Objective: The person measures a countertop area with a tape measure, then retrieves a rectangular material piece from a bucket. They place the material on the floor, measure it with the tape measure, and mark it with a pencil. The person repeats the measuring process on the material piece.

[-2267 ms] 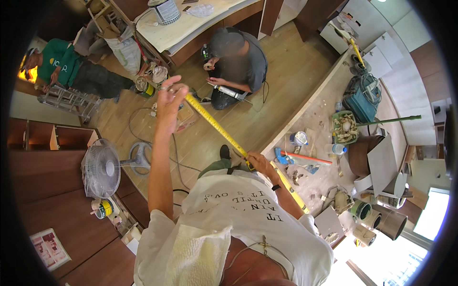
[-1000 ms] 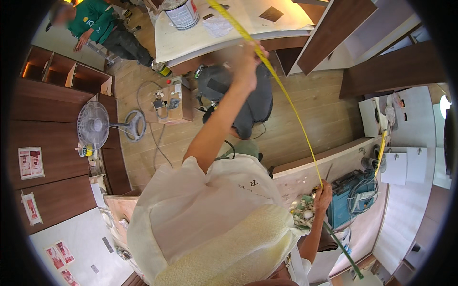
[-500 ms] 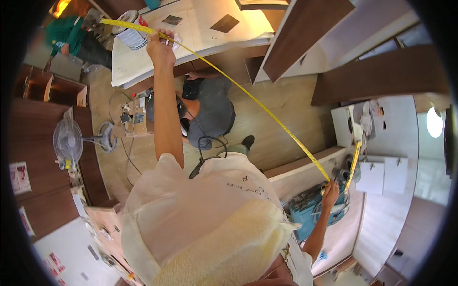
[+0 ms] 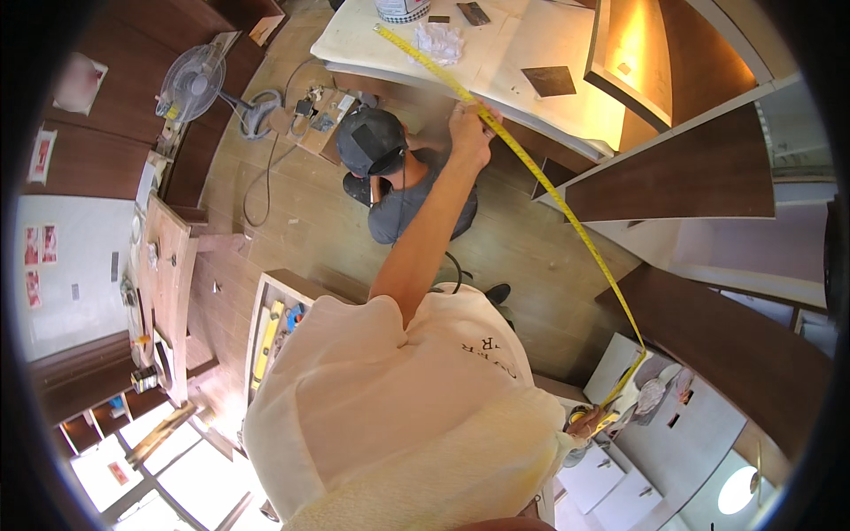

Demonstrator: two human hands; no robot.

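Observation:
My left hand (image 4: 471, 133) grips the extended yellow tape measure (image 4: 553, 190) near its end, which reaches past my fingers over the white curved counter (image 4: 544, 40). The tape runs down to the right and bends near a white board (image 4: 611, 358). At the lower right my right hand (image 4: 586, 420), partly hidden by my white shirt, is closed on the tape measure's case. A crumpled plastic bag (image 4: 438, 42), dark square samples (image 4: 547, 81) and a printed pail (image 4: 400, 9) sit on the counter.
A person (image 4: 412, 199) in grey with a dark cap crouches below my left arm beside a cardboard box (image 4: 320, 128). A fan (image 4: 193, 81) and cable (image 4: 264, 208) are at the left. Curved brown panels (image 4: 664, 168) line the right; a wooden bench (image 4: 166, 283) stands at the left.
My view has turned toward the right. My left hand, with the tape, appears farther right and lower than half a second ago; my right hand is lower, and the tape now bends.

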